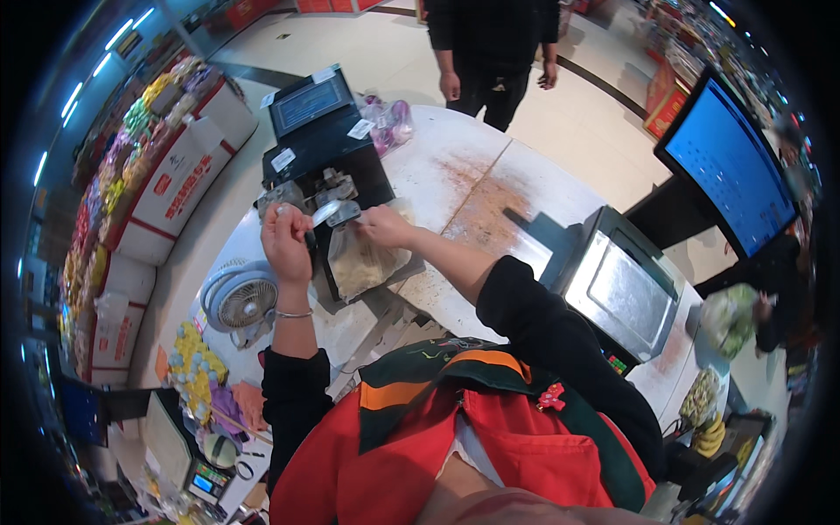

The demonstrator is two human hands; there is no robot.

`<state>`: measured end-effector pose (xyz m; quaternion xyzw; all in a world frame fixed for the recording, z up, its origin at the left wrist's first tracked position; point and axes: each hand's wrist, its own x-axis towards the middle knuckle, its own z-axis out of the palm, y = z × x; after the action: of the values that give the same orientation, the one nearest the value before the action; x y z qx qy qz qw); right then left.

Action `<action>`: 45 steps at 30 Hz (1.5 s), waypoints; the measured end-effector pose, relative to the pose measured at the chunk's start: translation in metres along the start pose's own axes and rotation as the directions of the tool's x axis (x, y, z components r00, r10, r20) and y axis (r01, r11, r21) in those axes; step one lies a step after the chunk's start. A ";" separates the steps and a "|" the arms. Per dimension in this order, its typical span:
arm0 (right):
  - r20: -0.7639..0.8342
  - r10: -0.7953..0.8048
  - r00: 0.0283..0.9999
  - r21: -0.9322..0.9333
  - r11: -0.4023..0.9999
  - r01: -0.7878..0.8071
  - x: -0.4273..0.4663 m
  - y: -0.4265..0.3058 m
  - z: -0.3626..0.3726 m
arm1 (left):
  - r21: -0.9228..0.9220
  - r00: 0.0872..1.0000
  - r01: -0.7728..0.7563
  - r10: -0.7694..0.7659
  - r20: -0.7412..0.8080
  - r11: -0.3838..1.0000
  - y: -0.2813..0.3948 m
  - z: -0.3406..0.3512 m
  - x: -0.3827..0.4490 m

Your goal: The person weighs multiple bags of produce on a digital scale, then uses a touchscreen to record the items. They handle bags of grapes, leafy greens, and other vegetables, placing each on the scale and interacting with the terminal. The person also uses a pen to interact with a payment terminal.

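Ahead of me on the white counter stands a black machine with a tilted screen point(312, 105). At its near side a clear plastic bag point(367, 259) with pale contents hangs open-topped below a grey metal part point(342, 213). My right hand point(386, 227) grips the top of this bag beside the metal part. To the left my left hand point(286, 239) is raised with curled fingers, next to a shiny, light-coloured item point(323, 213); whether the fingers hold it, I cannot tell. Another clear plastic bag point(283, 195) lies behind my left hand.
A scale with a metal plate point(633, 289) and a monitor point(728, 157) stand right. A small round fan point(246, 302) is at left. Bagged purple produce point(392, 125) lies behind the machine. Across the counter stands a person point(492, 46); another person's hand point(763, 307) is by bagged greens point(727, 321).
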<state>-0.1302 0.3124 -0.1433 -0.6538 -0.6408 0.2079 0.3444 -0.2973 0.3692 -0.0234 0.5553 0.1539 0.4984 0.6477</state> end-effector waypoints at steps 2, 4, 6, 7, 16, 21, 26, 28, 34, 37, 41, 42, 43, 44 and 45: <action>-0.059 0.031 0.998 -0.001 1.000 -0.031 0.002 -0.002 -0.004 | 0.038 0.997 -0.010 0.007 0.082 0.999 0.003 0.003 0.011; -0.112 0.074 0.991 -0.046 0.996 -0.079 -0.006 -0.003 -0.013 | 0.170 0.996 -0.018 0.004 0.086 0.985 -0.001 0.016 0.018; -0.184 0.117 0.976 -0.043 0.991 -0.127 -0.028 -0.005 -0.025 | 0.239 0.992 -0.052 0.024 0.120 0.970 -0.003 0.032 0.019; -0.244 0.128 0.961 -0.018 0.990 -0.137 -0.044 -0.003 -0.036 | 0.225 0.980 -0.106 0.064 0.188 0.969 -0.003 0.041 0.015; -0.875 0.374 0.308 0.417 0.905 0.087 -0.295 0.021 -0.147 | 0.186 0.476 -0.034 -0.148 0.867 0.982 -0.042 0.169 -0.076; -0.897 0.098 0.431 -0.123 0.881 -0.456 -0.417 0.034 -0.187 | 0.199 0.188 -0.053 -0.186 0.964 0.978 -0.094 0.232 -0.130; -0.567 0.573 0.592 -0.494 0.339 -0.801 -0.465 0.019 -0.164 | 0.437 0.061 -0.170 -0.433 0.899 0.883 -0.133 0.248 -0.151; -0.520 0.567 0.639 -0.441 0.463 -0.769 -0.480 0.012 -0.173 | 0.452 0.079 -0.013 -0.450 0.890 0.892 -0.142 0.246 -0.154; -0.857 0.199 0.475 -0.204 0.716 -0.668 -0.515 0.000 -0.284 | 0.346 0.217 0.373 -0.444 0.870 0.861 -0.153 0.241 -0.144; -0.920 -0.030 0.392 -0.345 0.540 -0.768 -0.508 0.004 -0.349 | 0.296 0.291 0.407 -0.430 0.855 0.864 -0.156 0.245 -0.137; -0.836 -0.230 0.498 -0.548 0.315 -0.775 -0.480 0.017 -0.407 | 0.280 0.350 0.402 -0.429 0.833 0.872 -0.157 0.244 -0.135; -0.823 -0.275 0.497 -0.562 0.262 -0.785 -0.472 0.020 -0.417 | 0.287 0.358 0.387 -0.429 0.829 0.876 -0.157 0.243 -0.135; -0.806 -0.319 0.498 -0.572 0.208 -0.793 -0.463 0.023 -0.428 | 0.294 0.365 0.382 -0.435 0.823 0.876 -0.157 0.240 -0.134; -0.775 -0.375 0.509 -0.592 0.150 -0.791 -0.456 0.025 -0.437 | 0.302 0.372 0.379 -0.443 0.816 0.875 -0.157 0.238 -0.134; -0.785 -0.393 0.479 -0.570 0.156 -0.807 -0.449 0.027 -0.444 | 0.314 0.375 0.387 -0.459 0.805 0.867 -0.157 0.235 -0.134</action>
<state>0.1634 -0.2082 0.0618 -0.8133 -0.2284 -0.5312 0.0651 -0.1070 0.1449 -0.1290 0.6922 -0.0348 -0.0343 0.7201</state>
